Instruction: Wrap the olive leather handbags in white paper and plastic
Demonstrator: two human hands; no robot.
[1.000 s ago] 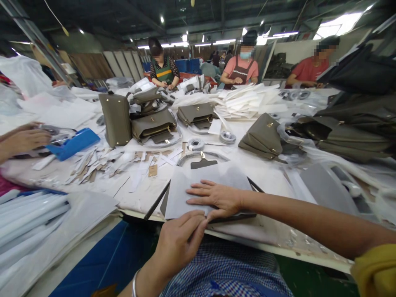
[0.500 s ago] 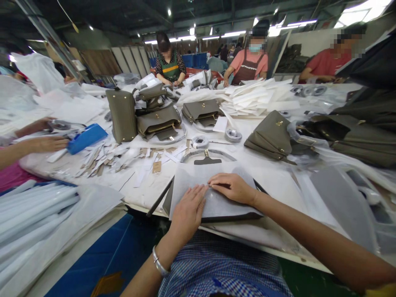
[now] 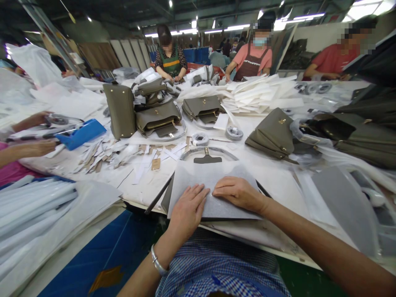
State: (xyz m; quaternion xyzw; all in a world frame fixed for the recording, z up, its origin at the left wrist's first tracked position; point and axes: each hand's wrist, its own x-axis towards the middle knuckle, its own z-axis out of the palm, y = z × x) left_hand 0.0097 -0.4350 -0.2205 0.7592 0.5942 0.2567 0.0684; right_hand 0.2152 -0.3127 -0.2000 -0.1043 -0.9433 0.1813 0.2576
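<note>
Bag (image 3: 166,201): lying lengthwise left-right under paper (image 3: 213,169), handle (image 3: 189,151) to far side; inside hidden
Left hand (image 3: 188,210): laid flat on paper
Right hand (image 3: 236,193): bent on paper, cannot tell if pinching

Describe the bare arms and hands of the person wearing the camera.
The left hand and right hand wear no gloves, leaving the fingers uncovered. A shiny, rounded silver-coloured bangle circles the left wrist; none shows on the right. No sleeves show on the visible forearms.

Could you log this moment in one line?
Left hand: flat on white sheet; right hand: curled on same sheet; white sheet: over olive bag
</note>
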